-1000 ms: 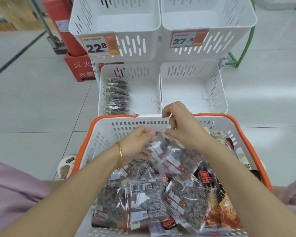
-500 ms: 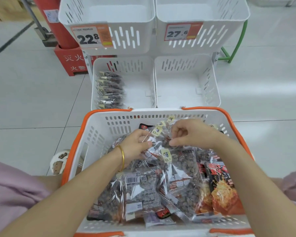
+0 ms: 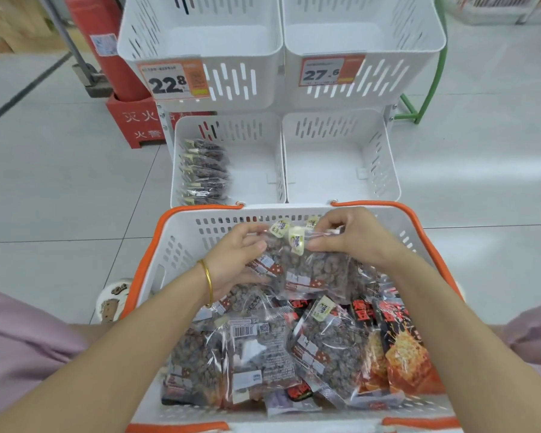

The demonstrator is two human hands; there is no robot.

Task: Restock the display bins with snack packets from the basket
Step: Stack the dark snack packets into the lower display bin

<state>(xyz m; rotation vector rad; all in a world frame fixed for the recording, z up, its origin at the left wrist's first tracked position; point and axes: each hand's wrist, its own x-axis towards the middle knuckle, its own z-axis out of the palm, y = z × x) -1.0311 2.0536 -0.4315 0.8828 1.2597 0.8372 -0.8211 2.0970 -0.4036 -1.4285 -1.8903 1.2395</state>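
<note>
Left hand (image 3: 236, 264) and right hand (image 3: 355, 243) fingers pinched a bunch of snack packets (image 3: 314, 275) at frame centre, inside the far wall of the basket (image 3: 181, 242). Long axis ran up-frame, tagged tops uppermost. Beyond, lower left bin (image 3: 253, 170) had room right of its stacked row (image 3: 205, 173).

Head camera looks steeply down, close above basket (image 3: 181, 242).

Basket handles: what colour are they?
The handles are orange, on a white basket; head view shows it best.

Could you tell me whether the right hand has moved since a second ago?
Yes: the right hand drew back from over the far basket rim to just inside it.
</note>
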